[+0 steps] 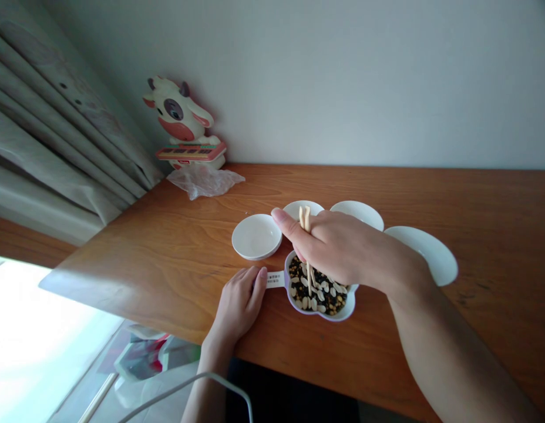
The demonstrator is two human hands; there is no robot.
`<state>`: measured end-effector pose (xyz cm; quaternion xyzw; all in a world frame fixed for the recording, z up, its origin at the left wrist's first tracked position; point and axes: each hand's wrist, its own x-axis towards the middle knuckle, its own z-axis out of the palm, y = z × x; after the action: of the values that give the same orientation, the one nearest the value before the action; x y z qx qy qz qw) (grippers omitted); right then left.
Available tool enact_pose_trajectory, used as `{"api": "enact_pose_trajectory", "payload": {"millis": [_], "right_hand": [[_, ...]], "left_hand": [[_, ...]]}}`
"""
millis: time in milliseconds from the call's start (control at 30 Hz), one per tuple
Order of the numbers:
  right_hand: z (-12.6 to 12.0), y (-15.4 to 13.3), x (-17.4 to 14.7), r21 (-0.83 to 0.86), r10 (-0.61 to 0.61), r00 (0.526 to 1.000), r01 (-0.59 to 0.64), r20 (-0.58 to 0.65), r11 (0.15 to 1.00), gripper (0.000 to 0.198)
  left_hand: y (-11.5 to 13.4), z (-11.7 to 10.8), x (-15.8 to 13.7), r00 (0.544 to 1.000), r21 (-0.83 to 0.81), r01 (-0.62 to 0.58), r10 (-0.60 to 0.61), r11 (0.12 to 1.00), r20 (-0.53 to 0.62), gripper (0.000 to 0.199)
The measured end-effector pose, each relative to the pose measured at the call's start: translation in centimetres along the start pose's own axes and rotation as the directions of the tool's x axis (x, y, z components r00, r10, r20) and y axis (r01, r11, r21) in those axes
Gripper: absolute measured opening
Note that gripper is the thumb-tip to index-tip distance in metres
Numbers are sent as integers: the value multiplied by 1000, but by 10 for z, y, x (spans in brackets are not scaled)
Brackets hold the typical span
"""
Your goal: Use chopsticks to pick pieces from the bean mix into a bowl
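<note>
My right hand grips a pair of wooden chopsticks, their tips down in a white lobed bowl filled with mixed beans and seeds. The bowl sits near the front edge of the wooden table. My left hand rests flat on the table, fingertips touching the bowl's short white handle. Around the bowl stand empty white dishes: one at the left, one behind my hand, one further right and a larger one at the right.
A cow-shaped toy with a small keyboard stands at the back left against the wall, with a crumpled clear plastic bag in front of it. Curtains hang at the left. A white cable runs below the table's edge.
</note>
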<state>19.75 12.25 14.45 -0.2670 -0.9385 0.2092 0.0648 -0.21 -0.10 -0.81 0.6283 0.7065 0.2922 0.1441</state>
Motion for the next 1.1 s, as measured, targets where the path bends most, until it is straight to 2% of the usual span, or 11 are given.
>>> {"api": "enact_pose_trajectory", "payload": {"millis": [67, 167, 267, 500, 600, 800, 1100], "right_hand": [[3, 2, 1, -46, -31, 999, 29, -27, 999, 59], [4, -1, 2, -49, 2, 995, -7, -95, 999, 59], [-1, -6, 3, 47, 85, 986, -79, -142, 996, 65], [-15, -3, 2, 197, 153, 959, -106, -240, 975, 75], [-20, 1, 1, 262, 184, 930, -101, -317, 960, 77], [-28, 10, 1, 269, 270, 832, -152, -485, 951, 78], [-29, 13, 2, 220, 290, 823, -206, -489, 953, 84]], "left_hand": [[0, 0, 0, 1000, 5, 1, -1, 1000, -1, 35], [0, 0, 0, 1000, 8, 4, -4, 1000, -1, 36], [0, 0, 0, 1000, 2, 3, -3, 1000, 7, 36], [-2, 1, 0, 1000, 18, 6, -6, 1000, 4, 36], [-1, 1, 0, 1000, 20, 3, -3, 1000, -3, 36], [1, 0, 0, 1000, 15, 1, -1, 1000, -12, 37], [-1, 1, 0, 1000, 25, -2, 3, 1000, -17, 37]]}}
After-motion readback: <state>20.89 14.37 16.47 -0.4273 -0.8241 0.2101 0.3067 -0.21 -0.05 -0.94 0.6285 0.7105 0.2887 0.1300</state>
